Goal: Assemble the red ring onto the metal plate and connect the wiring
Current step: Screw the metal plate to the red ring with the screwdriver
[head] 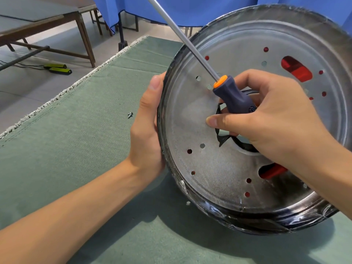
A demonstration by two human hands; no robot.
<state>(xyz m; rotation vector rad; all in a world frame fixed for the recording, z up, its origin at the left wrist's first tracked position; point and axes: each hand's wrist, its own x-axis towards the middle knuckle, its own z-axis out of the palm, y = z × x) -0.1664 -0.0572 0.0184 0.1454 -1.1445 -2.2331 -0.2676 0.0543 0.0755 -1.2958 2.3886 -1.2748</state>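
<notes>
Big metal plate (pixel 238 168), stiff and slippery; red ring (pixel 297 70) behind.
Left hand (pixel 148 134) gripping rim; right hand (pixel 266 115) wrapped around screwdriver (pixel 234 96).

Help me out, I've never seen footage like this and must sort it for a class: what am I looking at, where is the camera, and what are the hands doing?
There is no machine here, only a person's two bare hands. The single picture comes from a camera worn on the person's head, looking forward and down.

The left hand grips the rim of a round metal plate, holding it tilted up on a table covered with green cloth. Red parts show through the plate's slots and small holes, so the red ring seems to sit behind it.

The right hand holds a screwdriver by its dark handle, with the shaft pointing up and away, while its thumb presses on the plate near the centre hole.

A small loose screw lies on the cloth left of the plate.
</notes>
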